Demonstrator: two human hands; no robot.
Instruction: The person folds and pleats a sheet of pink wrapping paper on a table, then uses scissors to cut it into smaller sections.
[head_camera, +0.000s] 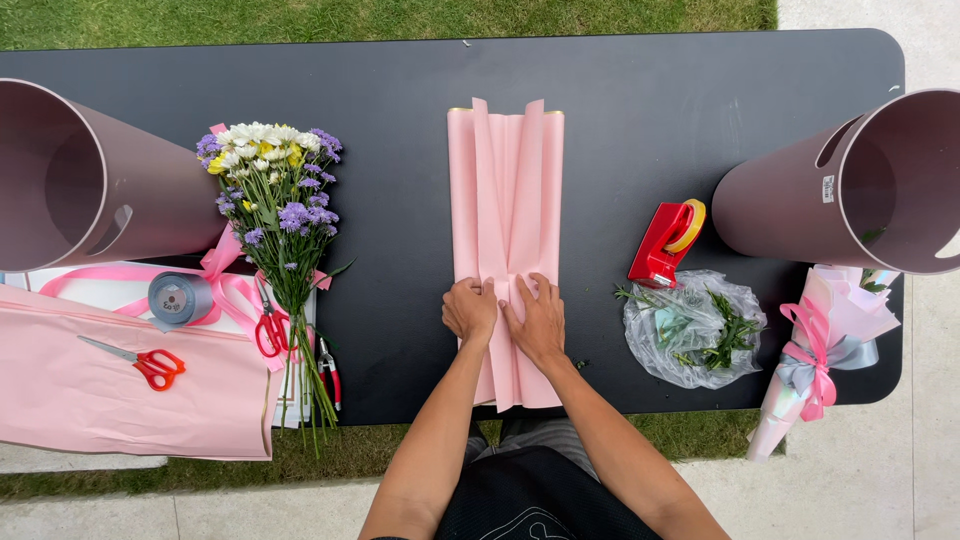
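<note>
A pink sheet of wrapping paper, folded into long pleats, lies lengthwise on the middle of the black table. My left hand rests curled on the paper's lower left part, pinching the pleats. Flat on the paper right beside it, my right hand presses the folds with fingers spread. Both hands touch each other near the paper's narrow waist.
A bunch of white, yellow and purple flowers lies at left, near red scissors, more red scissors, a grey ribbon roll and pink paper. Mauve cylinders, a red tape dispenser, a bag of leaves and a wrapped bouquet stand around.
</note>
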